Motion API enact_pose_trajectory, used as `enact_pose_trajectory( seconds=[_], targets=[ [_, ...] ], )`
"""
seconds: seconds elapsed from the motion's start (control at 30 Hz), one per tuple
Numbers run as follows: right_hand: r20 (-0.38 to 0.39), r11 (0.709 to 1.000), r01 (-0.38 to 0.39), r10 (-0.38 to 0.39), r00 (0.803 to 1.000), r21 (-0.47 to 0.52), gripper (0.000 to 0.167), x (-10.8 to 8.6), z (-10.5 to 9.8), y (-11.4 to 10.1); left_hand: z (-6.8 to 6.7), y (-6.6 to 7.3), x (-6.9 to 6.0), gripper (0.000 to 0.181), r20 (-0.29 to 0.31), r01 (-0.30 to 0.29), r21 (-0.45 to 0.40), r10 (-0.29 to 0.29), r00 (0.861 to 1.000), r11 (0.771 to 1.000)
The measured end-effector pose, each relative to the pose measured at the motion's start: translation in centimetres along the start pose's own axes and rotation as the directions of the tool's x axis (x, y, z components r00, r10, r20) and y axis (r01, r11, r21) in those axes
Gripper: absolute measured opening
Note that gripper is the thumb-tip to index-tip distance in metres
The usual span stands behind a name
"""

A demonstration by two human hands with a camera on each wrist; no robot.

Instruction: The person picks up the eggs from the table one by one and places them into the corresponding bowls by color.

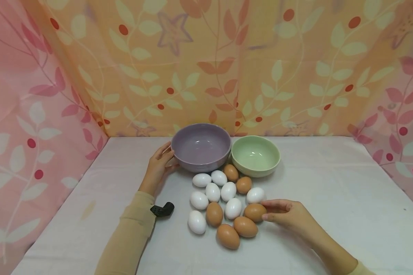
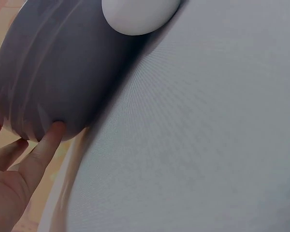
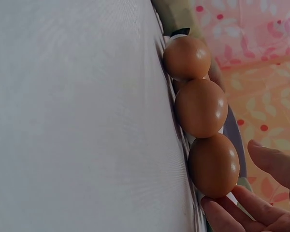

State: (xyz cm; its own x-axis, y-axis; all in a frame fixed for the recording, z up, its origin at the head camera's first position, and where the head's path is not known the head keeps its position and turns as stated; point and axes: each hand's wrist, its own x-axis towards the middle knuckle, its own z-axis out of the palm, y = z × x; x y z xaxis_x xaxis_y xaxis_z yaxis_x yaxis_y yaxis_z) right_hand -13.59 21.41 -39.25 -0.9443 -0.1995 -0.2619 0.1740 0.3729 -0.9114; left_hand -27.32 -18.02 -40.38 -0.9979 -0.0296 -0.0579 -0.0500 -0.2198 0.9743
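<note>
At the back of the table stands a purple bowl (image 1: 201, 149). My left hand (image 1: 158, 168) touches its left side with fairly straight fingers (image 2: 47, 145). Close beside it on the right is a light green bowl (image 1: 256, 156). In front of both lie several white eggs (image 1: 233, 208) and several brown eggs (image 1: 228, 236). My right hand (image 1: 292, 217) reaches to the rightmost brown egg (image 1: 255, 212). In the right wrist view its fingertips (image 3: 215, 212) touch that egg (image 3: 214, 165), while the thumb (image 3: 268, 157) stands apart from it.
A white cloth (image 1: 330, 191) covers the table. Patterned curtains (image 1: 206, 68) hang behind it and along both sides. A small black device (image 1: 163, 209) sits at the left wrist, beside the beige sleeve (image 1: 132, 229).
</note>
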Motion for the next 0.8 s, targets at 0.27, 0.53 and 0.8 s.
enact_pose_trajectory(
  seconds=[0.27, 0.53, 0.8],
  targets=[
    [0.03, 1.0, 0.014, -0.014, 0.999, 0.015, 0.058, 0.01, 0.04, 0.24, 0.02, -0.07, 0.11, 0.056, -0.003, -0.009, 0.026, 0.009, 1.0, 1.0],
    [0.036, 1.0, 0.01, -0.01, 0.999, 0.023, 0.06, 0.15, 0.08, 0.3, 0.14, 0.11, -0.03, 0.055, -0.012, 0.006, 0.027, -0.006, 1.0, 1.0],
    [0.026, 1.0, 0.01, -0.01, 1.0, 0.015, 0.058, 0.13, 0.35, 0.41, -0.04, -0.04, 0.14, 0.055, -0.014, 0.011, 0.017, -0.01, 1.0, 1.0]
  ],
)
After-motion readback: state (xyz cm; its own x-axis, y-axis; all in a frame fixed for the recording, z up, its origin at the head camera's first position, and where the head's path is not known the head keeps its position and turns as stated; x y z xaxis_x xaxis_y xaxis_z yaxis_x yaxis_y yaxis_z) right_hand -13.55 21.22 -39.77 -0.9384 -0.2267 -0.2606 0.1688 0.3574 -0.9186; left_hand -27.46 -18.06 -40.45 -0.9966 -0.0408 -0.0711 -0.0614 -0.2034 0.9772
